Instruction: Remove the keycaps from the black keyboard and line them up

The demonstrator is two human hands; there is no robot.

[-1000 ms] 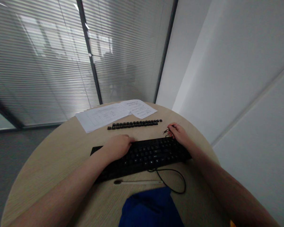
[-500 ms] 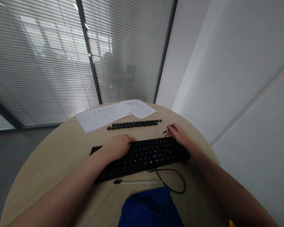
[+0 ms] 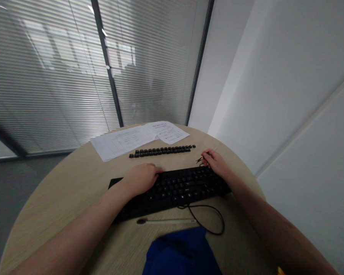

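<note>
Head camera view: the black keyboard (image 3: 186,187) lies on the round, light wood table (image 3: 65,183), crosswise in front of me, its right end angled slightly away. My left hand (image 3: 141,178) rests over its left part, palm down, with the fingertips at the far edge; whether those fingers grip the keyboard or only rest on it, I cannot tell. My right hand (image 3: 213,161) is closed on a small dark pronged tool (image 3: 200,159) at the far right corner of the keyboard; the prongs point left.

Loose black keycaps (image 3: 162,151) are arranged in two rows, beyond the keyboard and apart from it. Printed papers (image 3: 123,141) lie farther out, near the far edge of the table. On the near side of the keyboard, a brush (image 3: 169,221) lies crosswise, dark head to the left, pale handle to the right. A black cable (image 3: 222,217) forms a loop at the right end of that handle. Blue cloth (image 3: 180,252) is visible at the bottom centre, nearest me.
</note>
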